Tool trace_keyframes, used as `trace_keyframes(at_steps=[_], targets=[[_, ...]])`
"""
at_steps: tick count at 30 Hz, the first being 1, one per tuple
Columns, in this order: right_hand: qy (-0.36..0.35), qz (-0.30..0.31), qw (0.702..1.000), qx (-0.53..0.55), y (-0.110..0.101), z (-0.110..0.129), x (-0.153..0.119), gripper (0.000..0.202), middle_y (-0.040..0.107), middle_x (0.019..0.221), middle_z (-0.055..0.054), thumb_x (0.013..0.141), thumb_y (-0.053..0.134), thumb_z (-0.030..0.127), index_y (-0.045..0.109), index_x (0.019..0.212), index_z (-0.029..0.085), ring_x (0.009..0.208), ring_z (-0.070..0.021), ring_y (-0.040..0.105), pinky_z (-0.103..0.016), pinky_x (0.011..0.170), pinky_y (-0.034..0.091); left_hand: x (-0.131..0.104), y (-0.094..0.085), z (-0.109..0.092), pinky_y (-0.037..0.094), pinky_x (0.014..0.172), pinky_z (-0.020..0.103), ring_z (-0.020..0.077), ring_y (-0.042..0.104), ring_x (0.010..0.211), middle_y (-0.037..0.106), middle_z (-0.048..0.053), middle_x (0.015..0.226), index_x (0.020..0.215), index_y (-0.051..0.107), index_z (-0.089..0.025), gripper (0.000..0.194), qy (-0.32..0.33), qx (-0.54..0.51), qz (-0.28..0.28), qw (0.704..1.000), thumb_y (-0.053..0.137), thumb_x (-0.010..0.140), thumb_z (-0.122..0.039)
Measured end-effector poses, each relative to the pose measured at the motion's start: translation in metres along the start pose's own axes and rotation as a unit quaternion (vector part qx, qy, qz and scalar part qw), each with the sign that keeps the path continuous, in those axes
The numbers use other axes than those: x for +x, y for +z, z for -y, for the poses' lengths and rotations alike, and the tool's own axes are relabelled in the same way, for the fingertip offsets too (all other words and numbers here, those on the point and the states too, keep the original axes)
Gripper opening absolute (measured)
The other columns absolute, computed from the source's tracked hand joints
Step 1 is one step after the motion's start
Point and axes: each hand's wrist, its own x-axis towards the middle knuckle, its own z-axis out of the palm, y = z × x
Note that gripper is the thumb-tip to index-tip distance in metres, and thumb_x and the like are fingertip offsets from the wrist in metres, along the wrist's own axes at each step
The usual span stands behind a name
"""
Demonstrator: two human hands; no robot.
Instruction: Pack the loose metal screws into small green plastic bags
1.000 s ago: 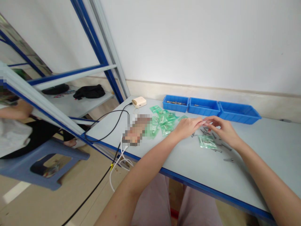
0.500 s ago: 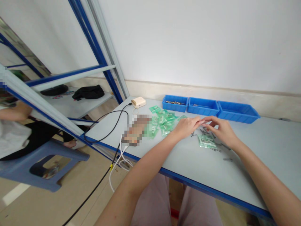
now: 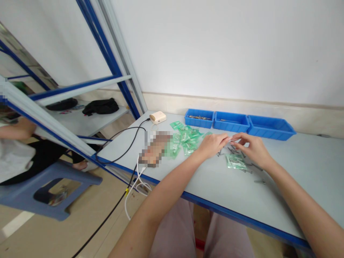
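Observation:
My left hand and my right hand meet fingertip to fingertip above the table. Both pinch a small pale, shiny piece, which looks like the edge of a small plastic bag; the fingers hide most of it. Just below them lies a green plastic bag with screws inside. Loose screws are scattered around that bag and under my right hand. Left of my left hand spreads a pile of filled green bags.
Three blue bins stand along the wall: the left bin holds screws, the middle bin a few, beside the right bin. A phone, a power bank and cables lie left. Another person sits on a blue stool.
My fingertips have parted slightly, and more of the pale piece shows between them. The bags, screws and bins lie as before; the view has shifted a little.

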Motion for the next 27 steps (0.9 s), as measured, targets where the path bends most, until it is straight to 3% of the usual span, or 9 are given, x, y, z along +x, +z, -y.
trace_keyframes(at_steps=[5, 10, 13, 19, 24, 27], targets=[[0.013, 0.010, 1.000, -0.002, -0.0017, 0.0027, 0.0005, 0.033, 0.066, 0.073, -0.003, 0.083, 0.050, 0.049, 0.066, 0.089, 0.020, 0.064, -0.0179, 0.060, -0.029, 0.059, 0.043, -0.0005, 0.0007, 0.0001, 0.039, 0.064, 0.022, 0.0149, 0.063, 0.074, 0.066, 0.001, 0.079, 0.100, 0.059, -0.018, 0.033, 0.003, -0.017, 0.002, 1.000, 0.035, 0.097, -0.040], [0.012, 0.017, 1.000, -0.003, 0.0007, 0.0011, -0.0007, 0.033, 0.067, 0.082, -0.003, 0.082, 0.053, 0.048, 0.064, 0.097, 0.021, 0.065, -0.0178, 0.060, -0.030, 0.062, 0.044, -0.0001, 0.0016, 0.0003, 0.039, 0.064, 0.023, 0.0162, 0.062, 0.074, 0.066, 0.002, 0.079, 0.094, 0.061, -0.018, 0.033, 0.003, -0.007, 0.002, 1.000, 0.034, 0.097, -0.038], [0.016, 0.010, 1.000, -0.009, 0.0012, 0.0002, -0.0017, 0.032, 0.066, 0.076, -0.003, 0.082, 0.053, 0.048, 0.064, 0.094, 0.021, 0.064, -0.0184, 0.060, -0.031, 0.062, 0.044, 0.0002, 0.0013, 0.0005, 0.039, 0.065, 0.024, 0.0168, 0.062, 0.074, 0.066, 0.003, 0.078, 0.087, 0.062, -0.017, 0.037, 0.004, -0.004, 0.008, 1.000, 0.033, 0.097, -0.038], [0.018, 0.027, 0.999, 0.009, -0.0002, 0.0020, -0.0002, 0.032, 0.067, 0.079, -0.004, 0.084, 0.051, 0.048, 0.066, 0.091, 0.020, 0.065, -0.0183, 0.060, -0.030, 0.060, 0.043, -0.0004, 0.0019, 0.0014, 0.039, 0.065, 0.022, 0.0145, 0.062, 0.074, 0.066, 0.001, 0.078, 0.099, 0.059, -0.018, 0.031, 0.005, -0.032, 0.001, 0.999, 0.036, 0.097, -0.038], [0.000, 0.004, 1.000, 0.017, 0.0032, 0.0039, 0.0011, 0.027, 0.067, 0.091, -0.003, 0.083, 0.053, 0.042, 0.064, 0.097, 0.020, 0.067, -0.0165, 0.061, -0.029, 0.062, 0.043, 0.0005, 0.0044, 0.0043, 0.037, 0.063, 0.021, 0.0126, 0.059, 0.069, 0.064, 0.001, 0.073, 0.085, 0.062, -0.018, 0.036, 0.006, -0.024, -0.007, 1.000, 0.035, 0.097, -0.037], [0.002, 0.001, 1.000, 0.021, 0.0033, 0.0045, 0.0017, 0.026, 0.067, 0.084, -0.003, 0.084, 0.053, 0.042, 0.064, 0.090, 0.019, 0.064, -0.0165, 0.060, -0.029, 0.063, 0.043, 0.0010, 0.0036, 0.0055, 0.036, 0.062, 0.021, 0.0113, 0.057, 0.064, 0.063, 0.000, 0.071, 0.084, 0.061, -0.017, 0.032, 0.003, -0.039, -0.003, 0.999, 0.036, 0.097, -0.033]])
